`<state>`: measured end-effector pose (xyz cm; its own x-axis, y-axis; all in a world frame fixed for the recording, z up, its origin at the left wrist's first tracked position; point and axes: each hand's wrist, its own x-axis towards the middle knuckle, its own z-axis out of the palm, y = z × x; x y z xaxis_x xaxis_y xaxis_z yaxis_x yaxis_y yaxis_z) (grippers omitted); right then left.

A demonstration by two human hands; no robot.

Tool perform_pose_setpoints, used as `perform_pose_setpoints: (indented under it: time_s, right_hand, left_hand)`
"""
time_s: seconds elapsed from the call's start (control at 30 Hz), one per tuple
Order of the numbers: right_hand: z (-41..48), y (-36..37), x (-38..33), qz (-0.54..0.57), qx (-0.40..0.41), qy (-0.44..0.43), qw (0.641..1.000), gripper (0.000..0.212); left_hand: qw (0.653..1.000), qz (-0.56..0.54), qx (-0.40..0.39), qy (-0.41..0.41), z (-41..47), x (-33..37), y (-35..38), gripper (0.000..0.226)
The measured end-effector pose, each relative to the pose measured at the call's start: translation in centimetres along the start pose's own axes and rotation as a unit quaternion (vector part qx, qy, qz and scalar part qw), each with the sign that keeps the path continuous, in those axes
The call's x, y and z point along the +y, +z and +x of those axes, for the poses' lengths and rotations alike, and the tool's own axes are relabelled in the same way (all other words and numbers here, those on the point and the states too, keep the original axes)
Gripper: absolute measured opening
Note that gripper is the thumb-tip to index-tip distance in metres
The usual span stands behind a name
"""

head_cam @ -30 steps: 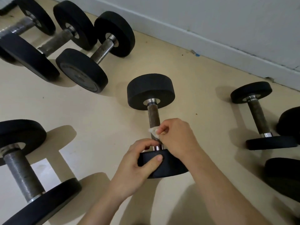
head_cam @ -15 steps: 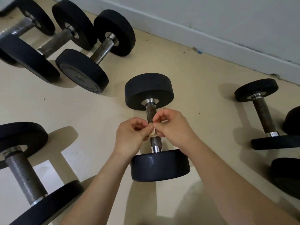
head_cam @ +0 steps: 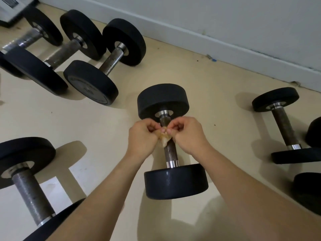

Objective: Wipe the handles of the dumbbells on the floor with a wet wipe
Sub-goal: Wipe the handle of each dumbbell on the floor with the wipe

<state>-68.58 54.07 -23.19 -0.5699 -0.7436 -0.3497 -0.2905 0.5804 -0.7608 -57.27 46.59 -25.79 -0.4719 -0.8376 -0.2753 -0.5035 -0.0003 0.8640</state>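
A black dumbbell (head_cam: 175, 181) lies on the beige floor in the middle of the view, its knurled handle (head_cam: 170, 151) pointing away from me. Above the far half of that handle my left hand (head_cam: 141, 138) and my right hand (head_cam: 188, 134) meet. Both pinch a small crumpled wet wipe (head_cam: 164, 138), stained brownish, between fingers and thumbs. The wipe hangs between the hands just over the handle. Whether it touches the metal I cannot tell.
Several more dumbbells lie around: a large one (head_cam: 31, 192) near left, three in a row (head_cam: 90, 82) at far left, a slim one (head_cam: 284, 129) at right with other black weights (head_cam: 309, 192) beyond it. A grey skirting board (head_cam: 208, 39) runs along the back.
My left hand left the near weight plate and came up to join the right hand on the wipe. Both hands then slid up the handle toward the far plate.
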Motion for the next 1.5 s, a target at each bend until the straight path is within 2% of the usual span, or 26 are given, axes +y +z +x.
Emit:
perform_pose_setpoints:
  time_s: [0.07, 0.13, 0.17, 0.23, 0.3, 0.33, 0.37, 0.43, 0.5, 0.53, 0.63, 0.73, 0.87, 0.97, 1.03, 1.1, 1.17, 1.23, 1.27, 1.37, 1.43, 1.5]
  right_hand:
    - [-2.1, -1.3, 0.6, -0.042, -0.104, 0.020, 0.993, 0.017]
    - [-2.5, -1.8, 1.0, -0.061, -0.142, 0.020, 0.988, 0.020]
    - [-2.0, -1.6, 0.8, -0.072, -0.113, 0.003, 0.991, 0.022]
    - [-0.1, -0.5, 0.1, -0.063, -0.004, -0.025, 0.998, 0.023]
    - [1.5, 0.4, -0.6, -0.016, 0.085, -0.030, 0.996, 0.015]
    - [1.8, 0.6, -0.5, -0.003, 0.104, -0.030, 0.994, 0.011]
    - [1.4, 0.4, -0.2, -0.005, 0.097, -0.031, 0.995, 0.008]
    - [-0.6, -0.7, 0.6, -0.028, 0.032, -0.027, 0.999, 0.008]
    - [-2.7, -1.5, 0.9, -0.055, -0.058, 0.012, 0.997, 0.011]
    - [-3.1, -1.6, 1.0, -0.067, -0.075, 0.025, 0.995, 0.016]
    - [-2.6, -1.5, 0.8, -0.066, -0.001, 0.001, 0.998, 0.017]
    - [-2.1, -1.3, 0.7, -0.087, 0.048, -0.062, 0.993, 0.031]
    - [-1.8, -2.3, 0.4, -0.114, 0.028, -0.090, 0.989, 0.025]
    - [-1.9, -2.5, 0.5, -0.203, -0.011, -0.109, 0.973, 0.029]
    - [-1.7, -2.4, 0.5, -0.237, 0.022, -0.111, 0.965, 0.019]
    - [-1.4, -2.3, 0.3, -0.189, 0.025, -0.076, 0.979, 0.010]
    - [-1.3, -2.8, 0.1, -0.019, -0.036, 0.027, 0.999, 0.014]
    - [-1.1, -3.8, 0.0, 0.121, -0.063, 0.136, 0.981, 0.017]
    - [-0.8, -4.0, 0.3, 0.147, -0.032, 0.160, 0.976, 0.017]
    - [0.3, -3.4, 0.6, 0.149, 0.076, 0.166, 0.972, 0.015]
    - [0.6, -2.8, 0.7, 0.157, 0.071, 0.145, 0.974, 0.019]
    - [-0.2, -3.2, 0.9, 0.173, 0.020, 0.140, 0.975, 0.015]
  left_hand:
    - [0.995, 0.000, -0.088, -0.046, -2.4, -1.1, -0.4, 0.017]
    - [0.991, 0.006, -0.125, -0.050, -3.5, -1.7, -0.5, 0.019]
    - [0.993, 0.024, -0.109, -0.029, -2.8, -1.6, -0.3, 0.018]
    - [0.998, 0.045, -0.044, 0.024, -0.6, -0.6, 0.0, 0.015]
    - [0.999, 0.011, 0.014, 0.040, 1.2, 0.2, 0.4, 0.013]
    - [0.999, -0.005, 0.033, 0.040, 1.5, 0.3, 0.8, 0.012]
    - [0.998, -0.017, 0.045, 0.034, 1.3, 0.2, 1.1, 0.013]
    - [0.998, -0.038, 0.044, 0.005, -0.2, 0.2, 1.2, 0.015]
    - [0.998, -0.046, 0.012, -0.043, -1.4, -0.3, 0.9, 0.016]
    - [0.997, -0.046, -0.015, -0.063, -2.1, -0.8, 0.8, 0.015]
    - [0.993, -0.051, -0.065, -0.083, -3.5, -1.1, 0.9, 0.016]
    - [0.998, -0.017, -0.034, -0.040, -2.9, 0.4, 1.9, 0.014]
    - [0.998, -0.059, 0.007, -0.026, -1.8, 1.2, 2.6, 0.009]
    - [0.992, -0.117, -0.022, -0.048, -2.4, 0.5, 1.6, 0.020]
    - [0.978, -0.189, -0.048, -0.069, -3.2, 0.4, 1.3, 0.023]
    - [0.970, -0.221, -0.058, -0.077, -3.8, 0.5, 1.7, 0.025]
    - [0.974, -0.205, -0.056, -0.072, -3.9, 0.7, 2.2, 0.025]
    - [0.979, -0.188, -0.058, -0.052, -3.7, 0.8, 2.7, 0.020]
    - [0.981, -0.180, -0.061, -0.036, -3.5, 0.8, 2.9, 0.016]
    - [0.988, -0.144, -0.059, 0.009, -3.1, 0.9, 3.4, 0.015]
    - [0.989, -0.138, -0.056, 0.016, -3.0, 1.0, 3.3, 0.019]
    - [0.984, -0.159, -0.074, 0.003, -3.4, 0.9, 3.0, 0.019]
